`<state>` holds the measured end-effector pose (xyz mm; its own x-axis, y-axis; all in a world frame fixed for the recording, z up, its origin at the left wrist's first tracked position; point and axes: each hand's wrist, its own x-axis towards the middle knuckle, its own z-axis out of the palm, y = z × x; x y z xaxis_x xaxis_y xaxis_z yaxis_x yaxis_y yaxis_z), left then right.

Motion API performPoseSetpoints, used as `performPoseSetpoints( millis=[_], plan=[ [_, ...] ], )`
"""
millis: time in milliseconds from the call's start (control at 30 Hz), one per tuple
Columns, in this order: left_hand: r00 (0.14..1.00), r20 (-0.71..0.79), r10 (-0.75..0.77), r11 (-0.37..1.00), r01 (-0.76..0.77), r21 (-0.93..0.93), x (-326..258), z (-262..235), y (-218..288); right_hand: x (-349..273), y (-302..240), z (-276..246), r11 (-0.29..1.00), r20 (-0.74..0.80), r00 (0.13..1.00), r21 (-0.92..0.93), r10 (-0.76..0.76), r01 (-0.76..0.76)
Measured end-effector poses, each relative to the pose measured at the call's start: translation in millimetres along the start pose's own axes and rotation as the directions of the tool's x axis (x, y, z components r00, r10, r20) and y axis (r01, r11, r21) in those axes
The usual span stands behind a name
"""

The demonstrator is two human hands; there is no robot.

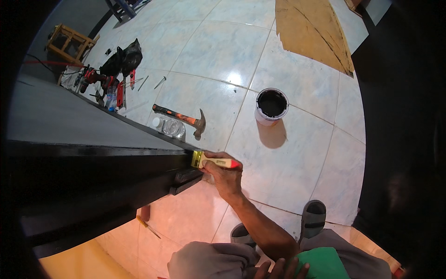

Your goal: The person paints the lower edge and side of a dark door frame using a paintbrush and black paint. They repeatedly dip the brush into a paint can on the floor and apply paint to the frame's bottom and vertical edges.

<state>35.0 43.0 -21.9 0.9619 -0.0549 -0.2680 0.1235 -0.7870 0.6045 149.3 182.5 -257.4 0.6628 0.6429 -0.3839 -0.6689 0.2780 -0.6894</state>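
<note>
Our left hand (284,269) is partly cropped; we can't tell its grasp. Our right hand (226,177) grips the brush (217,162) against the black panel (102,162); light, even strokes should suit its edge. Beyond sit a clear bottle (173,128), contents unclear, and a tub (266,120) holding dark liquid (272,104), likely paint.

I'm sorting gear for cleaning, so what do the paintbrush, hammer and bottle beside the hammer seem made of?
Paintbrush: pale, red-tipped handle, likely wood; shiny yellow ferrule, probably metal.
Hammer: dull brownish head, likely steel; black-and-orange grip, perhaps rubber.
Bottle: probably glossy plastic, given its see-through, ridged body.
</note>
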Motion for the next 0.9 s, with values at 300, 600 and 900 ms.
performPoseSetpoints(
  millis=[300,600,900],
  plan=[
    [0.998,-0.054,0.025,1.000,-0.026,-0.007,-6.0,7.7,4.5,16.5,50.9,-59.7,0.993,-0.052,0.992,-0.029,0.111,-0.113],
    [0.995,-0.092,-0.024,0.999,0.027,0.029,-24.4,18.0,10.3,-30.9,-37.3,25.4,0.983,0.156,0.987,0.185,-0.023,-0.007],
    [0.984,-0.176,0.027,0.991,-0.003,0.134,-30.7,26.8,16.8,12.6,51.6,-61.4,0.958,-0.136,0.986,-0.283,-0.092,0.051]
  ],
)
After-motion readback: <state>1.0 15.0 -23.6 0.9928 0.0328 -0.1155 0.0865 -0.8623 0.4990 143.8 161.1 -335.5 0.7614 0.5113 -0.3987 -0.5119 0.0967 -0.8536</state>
